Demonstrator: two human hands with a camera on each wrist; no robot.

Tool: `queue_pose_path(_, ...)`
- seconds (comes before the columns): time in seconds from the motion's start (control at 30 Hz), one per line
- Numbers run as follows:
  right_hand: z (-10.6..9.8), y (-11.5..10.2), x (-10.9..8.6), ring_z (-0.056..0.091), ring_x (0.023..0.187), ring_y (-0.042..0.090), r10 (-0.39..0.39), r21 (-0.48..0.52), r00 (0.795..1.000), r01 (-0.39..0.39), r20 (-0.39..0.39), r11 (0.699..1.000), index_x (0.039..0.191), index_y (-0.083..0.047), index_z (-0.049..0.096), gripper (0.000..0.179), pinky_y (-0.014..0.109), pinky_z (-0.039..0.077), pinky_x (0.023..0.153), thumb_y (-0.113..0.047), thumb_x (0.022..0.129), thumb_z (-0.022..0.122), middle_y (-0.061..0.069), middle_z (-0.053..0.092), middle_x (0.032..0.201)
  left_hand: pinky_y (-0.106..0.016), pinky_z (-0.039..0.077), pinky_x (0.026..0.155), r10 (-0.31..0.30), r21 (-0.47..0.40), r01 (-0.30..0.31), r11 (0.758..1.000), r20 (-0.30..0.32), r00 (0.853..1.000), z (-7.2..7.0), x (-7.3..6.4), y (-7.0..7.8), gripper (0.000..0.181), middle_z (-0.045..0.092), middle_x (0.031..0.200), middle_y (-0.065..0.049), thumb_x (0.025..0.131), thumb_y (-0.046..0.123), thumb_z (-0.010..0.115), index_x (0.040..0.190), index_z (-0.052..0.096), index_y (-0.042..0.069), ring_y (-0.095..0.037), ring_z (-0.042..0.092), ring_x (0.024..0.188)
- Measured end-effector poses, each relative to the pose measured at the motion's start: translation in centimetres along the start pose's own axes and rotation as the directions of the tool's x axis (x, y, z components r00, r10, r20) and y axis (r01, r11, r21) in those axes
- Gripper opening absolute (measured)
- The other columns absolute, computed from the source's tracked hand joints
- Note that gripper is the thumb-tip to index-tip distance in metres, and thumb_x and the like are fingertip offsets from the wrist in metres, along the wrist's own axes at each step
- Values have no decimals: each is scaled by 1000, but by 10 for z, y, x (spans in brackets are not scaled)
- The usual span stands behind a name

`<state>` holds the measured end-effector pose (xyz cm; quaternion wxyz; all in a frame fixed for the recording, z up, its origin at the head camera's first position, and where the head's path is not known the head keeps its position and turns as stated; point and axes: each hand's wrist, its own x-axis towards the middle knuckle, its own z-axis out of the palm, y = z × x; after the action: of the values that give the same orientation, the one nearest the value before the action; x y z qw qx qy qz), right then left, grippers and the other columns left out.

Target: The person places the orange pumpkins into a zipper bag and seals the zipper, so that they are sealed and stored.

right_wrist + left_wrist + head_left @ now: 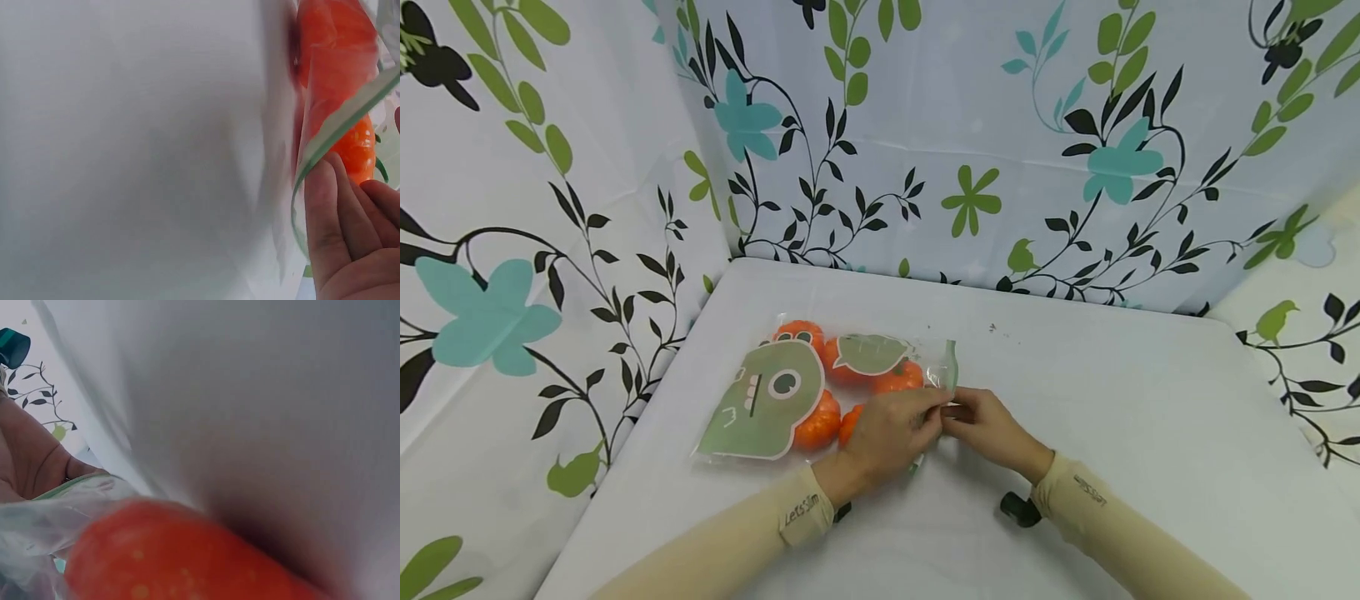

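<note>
A clear zip bag (771, 400) printed with a green cartoon dinosaur lies on the table, its green-edged mouth towards the right. Inside it are several small orange pumpkins (817, 422); one pumpkin (181, 556) fills the bottom of the left wrist view. My left hand (887, 425) pinches the bag near its mouth, partly covering a pumpkin. Opposite, my right hand (996, 427) holds the same edge between thumb and fingers. In the right wrist view the right hand's fingers (325, 206) lie against the green zip strip (340, 128), close to a pumpkin (357, 150).
The white-covered table (1112, 375) spreads to the right of the bag. A patterned curtain (880, 142) with leaves and flowers hangs behind it and along the left side. A small dark wrist camera (1019, 509) sits under the right forearm.
</note>
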<state>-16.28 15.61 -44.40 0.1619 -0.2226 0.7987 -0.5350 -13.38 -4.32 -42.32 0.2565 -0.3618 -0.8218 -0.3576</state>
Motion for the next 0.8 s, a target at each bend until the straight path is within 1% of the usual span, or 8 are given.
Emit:
queue_pose_path(0.1,0,0,3,62,120,34,-21,-28,1000,22,12,999,133,8,59,38,34,53,95,-3,97,62,21,61,133,-21,55,83,-3,9,3,1000,20,1000,0,4,-2,27,76,102,-3,87,1,72,113,76,5,-13,72,90)
queue_pose_path(0.23,-1,0,5,61,122,33,-30,-56,999,31,15,998,135,7,58,38,37,52,97,-4,98,61,18,62,133,-22,56,80,1,6,-1,1000,12,1000,2,8,-5,25,76,101,-3,87,2,70,112,76,5,-13,72,86)
queue_pose_path(0.4,-6,0,7,57,126,30,-30,-5,999,30,23,1000,140,7,52,41,36,49,100,-6,102,54,17,60,137,-22,56,78,-6,3,6,1000,-2,1000,7,16,-11,23,76,101,-4,87,1,68,109,76,4,-14,72,86)
queue_pose_path(0.47,-9,0,7,55,129,29,-33,14,999,33,7,999,143,7,50,42,35,48,101,-7,103,52,17,58,140,-22,56,78,-11,12,11,1000,-7,1000,8,20,-13,24,76,103,-5,87,1,68,109,76,4,-14,72,87)
queue_pose_path(0.53,-11,1,6,55,130,29,-36,5,999,36,-26,999,145,6,49,43,36,48,102,-8,104,52,16,57,142,-22,56,77,-18,31,18,999,-4,1000,9,22,-14,24,76,104,-4,87,3,69,110,77,4,-14,73,88)
queue_pose_path(0.63,-17,5,2,55,130,30,-50,-50,995,46,-81,998,145,5,50,43,39,48,102,-7,104,53,16,58,141,-25,56,82,-31,46,29,999,35,999,10,22,-14,26,76,108,-5,88,9,73,114,76,5,-16,73,96)
queue_pose_path(0.73,-25,10,-7,58,127,31,-47,-126,991,31,-128,992,144,2,53,43,45,49,101,-6,102,55,15,61,137,-27,55,88,-49,53,43,998,119,992,12,19,-12,32,74,115,-5,90,20,76,119,74,5,-17,71,103)
queue_pose_path(0.8,-30,12,-14,60,124,32,-48,-185,989,21,-142,982,145,-3,53,44,49,50,99,-6,101,58,13,62,137,-27,54,90,-46,54,38,998,170,984,12,15,-10,37,73,118,-6,91,25,76,121,73,5,-18,70,106)
